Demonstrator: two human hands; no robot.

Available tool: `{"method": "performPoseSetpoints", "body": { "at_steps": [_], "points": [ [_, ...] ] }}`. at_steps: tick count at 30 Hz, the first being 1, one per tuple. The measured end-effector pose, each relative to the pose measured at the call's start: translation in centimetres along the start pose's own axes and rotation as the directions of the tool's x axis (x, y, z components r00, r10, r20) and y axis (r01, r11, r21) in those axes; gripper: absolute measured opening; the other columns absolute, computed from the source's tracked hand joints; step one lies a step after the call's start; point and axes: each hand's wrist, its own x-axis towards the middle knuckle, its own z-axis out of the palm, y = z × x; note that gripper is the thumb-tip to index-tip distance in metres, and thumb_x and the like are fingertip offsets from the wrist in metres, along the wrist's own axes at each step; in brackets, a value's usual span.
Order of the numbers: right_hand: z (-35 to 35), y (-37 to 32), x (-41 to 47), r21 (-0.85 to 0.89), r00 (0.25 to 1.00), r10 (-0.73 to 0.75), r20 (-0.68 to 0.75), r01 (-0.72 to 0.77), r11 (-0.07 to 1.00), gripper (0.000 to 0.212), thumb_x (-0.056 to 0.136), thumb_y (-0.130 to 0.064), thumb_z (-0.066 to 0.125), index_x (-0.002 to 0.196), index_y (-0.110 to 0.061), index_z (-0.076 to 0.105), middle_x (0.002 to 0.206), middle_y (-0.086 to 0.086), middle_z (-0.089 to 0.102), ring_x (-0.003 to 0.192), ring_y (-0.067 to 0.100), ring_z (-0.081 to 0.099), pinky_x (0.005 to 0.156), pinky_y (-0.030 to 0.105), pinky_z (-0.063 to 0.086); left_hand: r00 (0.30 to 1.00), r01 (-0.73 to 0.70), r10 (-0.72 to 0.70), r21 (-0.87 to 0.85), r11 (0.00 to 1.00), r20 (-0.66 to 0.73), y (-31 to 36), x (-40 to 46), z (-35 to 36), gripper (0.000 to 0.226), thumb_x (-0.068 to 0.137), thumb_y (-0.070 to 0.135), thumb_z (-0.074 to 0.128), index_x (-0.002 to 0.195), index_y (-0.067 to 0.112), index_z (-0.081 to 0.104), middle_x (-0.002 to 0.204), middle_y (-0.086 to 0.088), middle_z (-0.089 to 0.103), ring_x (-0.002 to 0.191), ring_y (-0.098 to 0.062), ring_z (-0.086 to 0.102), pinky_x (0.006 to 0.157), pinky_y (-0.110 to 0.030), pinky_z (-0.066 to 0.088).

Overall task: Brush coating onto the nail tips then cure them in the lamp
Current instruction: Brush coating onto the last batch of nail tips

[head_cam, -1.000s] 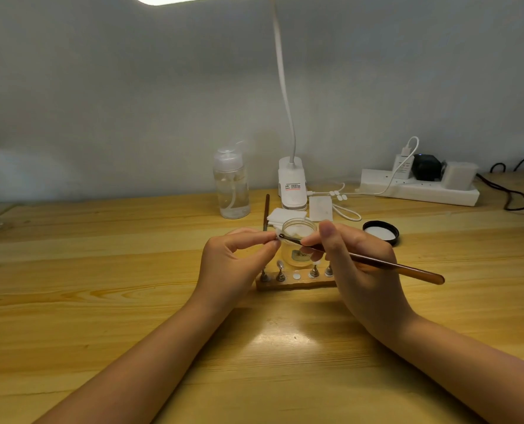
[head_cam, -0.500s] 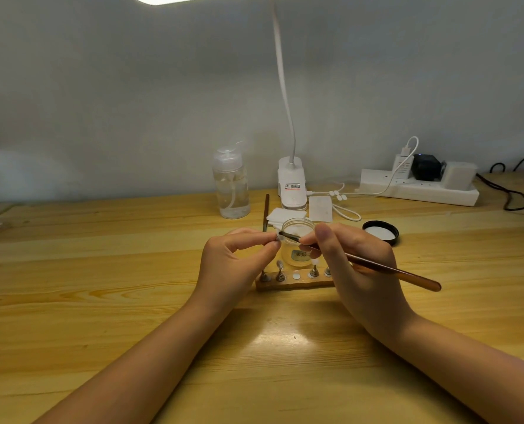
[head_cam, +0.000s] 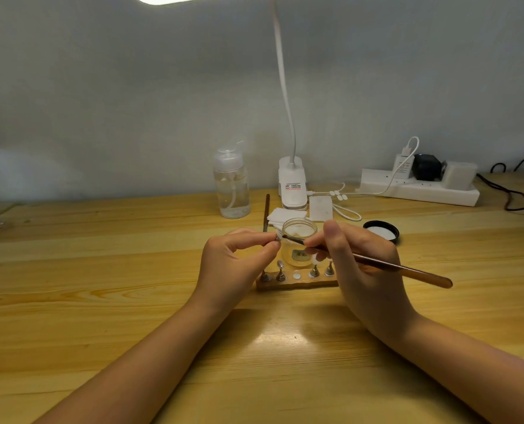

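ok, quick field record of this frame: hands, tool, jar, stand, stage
left hand: pinches a small nail tip holder at the fingertips
right hand: grips brush, bristles at the held tip
jar: open, behind the hands; black lid lies to its right
stand: wooden, four holders on it, one slot bare
stage: brushing; curing not yet done

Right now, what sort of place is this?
Probably a home nail-art desk: a wooden stand of nail tips, an open jar, a brush and a clip lamp on a wooden table.
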Motion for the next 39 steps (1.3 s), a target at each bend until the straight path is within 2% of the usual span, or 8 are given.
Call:
{"method": "performPoseSetpoints", "body": {
  "at_steps": [6,11,15,20,25,33,36,39],
  "points": [
    [0.39,-0.12,0.34,-0.042,0.998,-0.039,0.049,0.041,0.998,0.028,0.087,-0.021,0.044,0.08,-0.005,0.066,0.074,-0.001,0.064,0.073,0.003,0.062,0.064,0.013,0.049,1.0,-0.009,0.008,0.007,1.0,0.011,0.01,0.04,0.04,0.016,0.076,0.008,0.069,0.086,0.021,0.071,0.084,0.01,0.068,0.083,0.003,0.061,0.072,-0.01,0.048],
    [0.11,-0.01,0.13,-0.024,1.0,-0.024,0.011,0.024,0.999,0.026,0.088,-0.021,0.043,0.08,-0.009,0.064,0.07,-0.004,0.063,0.068,0.0,0.062,0.06,0.011,0.047,1.0,-0.005,0.005,-0.006,1.0,-0.006,0.03,0.03,0.04,0.018,0.076,0.008,0.069,0.084,0.023,0.07,0.082,0.013,0.067,0.084,0.005,0.061,0.071,-0.003,0.043],
    [-0.12,0.05,-0.06,0.019,0.999,0.026,-0.02,-0.025,1.0,0.028,0.09,-0.019,0.042,0.076,-0.009,0.064,0.067,-0.001,0.064,0.064,0.007,0.063,0.056,0.018,0.051,1.0,-0.002,0.002,0.003,1.0,0.0,0.08,0.06,0.1,0.017,0.076,0.008,0.069,0.083,0.024,0.07,0.082,0.015,0.066,0.083,0.008,0.06,0.07,-0.002,0.043],
    [0.1,-0.17,0.17,-0.027,0.999,-0.035,0.011,0.035,0.999,0.024,0.089,-0.02,0.043,0.082,-0.01,0.063,0.071,-0.001,0.063,0.07,0.002,0.061,0.061,0.012,0.048,1.0,-0.005,0.005,0.008,1.0,0.008,0.07,0.09,0.12,0.017,0.077,0.008,0.069,0.087,0.021,0.07,0.083,0.013,0.067,0.084,0.005,0.06,0.071,-0.004,0.044],
    [0.13,-0.15,0.2,-0.037,0.998,-0.041,0.045,0.043,0.998,0.025,0.087,-0.02,0.043,0.082,-0.008,0.064,0.073,0.002,0.065,0.071,0.006,0.062,0.061,0.019,0.051,1.0,-0.01,0.01,0.015,1.0,0.011,0.0,0.06,0.04,0.017,0.077,0.009,0.069,0.088,0.021,0.07,0.084,0.011,0.067,0.085,0.003,0.061,0.072,-0.007,0.046],
    [-0.15,-0.15,-0.14,0.067,0.995,0.095,-0.031,-0.093,0.993,0.027,0.088,-0.027,0.042,0.074,-0.02,0.064,0.069,-0.008,0.065,0.063,0.004,0.064,0.058,0.013,0.048,1.0,-0.009,0.009,0.007,1.0,0.005,-0.08,-0.14,-0.15,0.017,0.076,0.008,0.069,0.086,0.021,0.07,0.083,0.014,0.067,0.084,0.006,0.06,0.07,-0.002,0.043],
    [0.06,-0.24,0.09,0.076,0.993,0.101,-0.065,-0.096,0.992,0.027,0.088,-0.028,0.041,0.074,-0.022,0.063,0.068,-0.01,0.065,0.063,0.005,0.064,0.059,0.013,0.049,1.0,-0.004,0.004,0.008,1.0,0.007,-0.09,-0.03,-0.09,0.016,0.076,0.009,0.069,0.088,0.02,0.07,0.084,0.013,0.067,0.086,0.006,0.06,0.071,-0.002,0.042],
    [0.14,-0.21,0.19,0.056,0.996,0.086,-0.028,-0.084,0.995,0.022,0.089,-0.027,0.043,0.078,-0.022,0.063,0.07,-0.009,0.065,0.066,0.002,0.063,0.061,0.011,0.047,1.0,-0.003,0.003,0.017,1.0,0.019,0.0,0.18,0.14,0.017,0.077,0.01,0.069,0.09,0.019,0.07,0.086,0.012,0.067,0.088,0.004,0.06,0.072,-0.003,0.043]
  ]
}}
